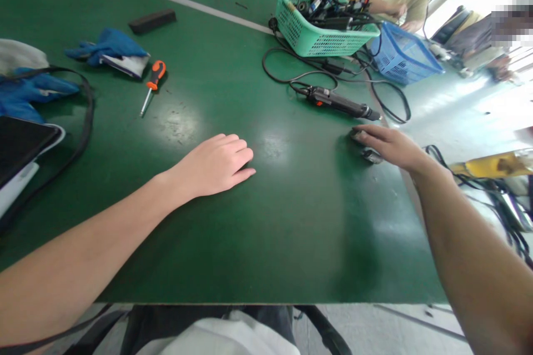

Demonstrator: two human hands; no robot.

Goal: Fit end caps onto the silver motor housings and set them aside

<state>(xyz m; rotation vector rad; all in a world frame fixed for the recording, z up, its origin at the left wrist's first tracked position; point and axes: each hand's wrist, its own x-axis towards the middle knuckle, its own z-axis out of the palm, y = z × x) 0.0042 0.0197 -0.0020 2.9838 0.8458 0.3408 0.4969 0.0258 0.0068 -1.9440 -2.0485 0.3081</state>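
Green table (270,249): screwdriver (156,75) and blue glove (110,47) at 10 o'clock, dark block (152,21) at 11, green basket (308,37) at 1, power driver (339,102) at 2, small dark part (372,156) at 3.

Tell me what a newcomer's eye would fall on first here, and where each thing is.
Probably the heaped mint-green basket first, on the far side of the green table, right of centre. Next, the orange-and-black screwdriver, lying beyond the left hand and off to its left. Then the black corded tool just beyond the right hand, which is at small dark pieces too unclear to name.
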